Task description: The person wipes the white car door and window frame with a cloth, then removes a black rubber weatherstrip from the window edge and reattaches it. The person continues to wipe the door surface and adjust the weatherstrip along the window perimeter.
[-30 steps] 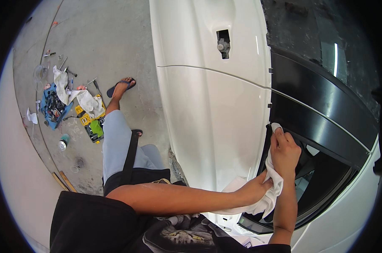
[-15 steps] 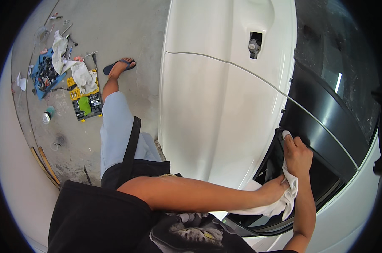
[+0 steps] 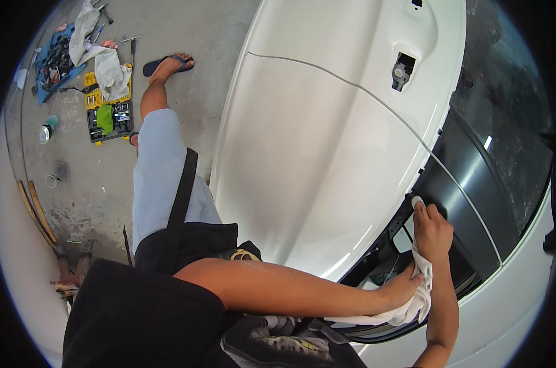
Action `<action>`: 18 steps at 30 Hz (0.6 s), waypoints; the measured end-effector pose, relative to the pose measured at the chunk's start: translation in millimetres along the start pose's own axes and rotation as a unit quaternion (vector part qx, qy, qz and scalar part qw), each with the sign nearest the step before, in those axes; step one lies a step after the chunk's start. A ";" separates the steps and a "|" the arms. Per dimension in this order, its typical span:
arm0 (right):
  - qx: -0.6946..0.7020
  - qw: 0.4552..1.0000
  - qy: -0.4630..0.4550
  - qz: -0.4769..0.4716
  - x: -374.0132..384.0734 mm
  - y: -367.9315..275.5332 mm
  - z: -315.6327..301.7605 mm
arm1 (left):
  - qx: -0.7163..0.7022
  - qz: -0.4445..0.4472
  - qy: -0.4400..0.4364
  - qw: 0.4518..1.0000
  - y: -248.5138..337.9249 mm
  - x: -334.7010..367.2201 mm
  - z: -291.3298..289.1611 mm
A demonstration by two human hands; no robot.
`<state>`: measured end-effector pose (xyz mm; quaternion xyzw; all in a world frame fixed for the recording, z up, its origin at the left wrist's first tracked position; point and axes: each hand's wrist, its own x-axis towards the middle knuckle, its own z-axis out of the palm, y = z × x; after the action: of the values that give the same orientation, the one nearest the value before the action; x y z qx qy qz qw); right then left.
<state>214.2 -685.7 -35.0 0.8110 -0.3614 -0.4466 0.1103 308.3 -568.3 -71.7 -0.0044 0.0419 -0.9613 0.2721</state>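
Observation:
A white cloth is bunched between my hands at the window opening of a white car door. My right hand is closed on its upper end, with a bit of cloth wrapped over a fingertip that presses by the black window pillar trim. Just below, my left hand grips the hanging part of the same cloth, its forearm reaching across from the left. Cloth and hand partly hide the dark opening behind them.
On the grey floor at left lie an open yellow-and-black tool case with a green cloth on it, a blue tray heaped with small parts, white rags, a can and wooden strips. A door handle recess lies farther along the car.
The whole view has shifted, so the floor items sit higher and farther left. Both hands stay on the cloth, and more of the opening beside my left hand shows.

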 end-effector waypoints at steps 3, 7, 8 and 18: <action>0.006 1.000 0.008 -0.008 4.4 -0.6 0.5 | -0.022 -0.014 -0.007 1.000 0.6 1.6 0.1; 0.026 0.999 0.002 -0.022 5.6 2.2 -3.7 | -0.012 -0.019 -0.004 1.000 -1.6 6.0 0.9; 0.016 0.999 -0.019 -0.021 5.9 2.1 -3.0 | -0.012 -0.029 0.002 1.000 -2.1 8.2 1.3; 0.049 0.998 -0.002 0.035 4.2 -3.5 -17.0 | 0.017 -0.038 -0.020 0.999 -3.5 12.9 -2.4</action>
<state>231.0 -688.5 -29.6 0.8012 -0.4114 -0.4260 0.0853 295.5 -571.9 -74.0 -0.0207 0.0200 -0.9714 0.2358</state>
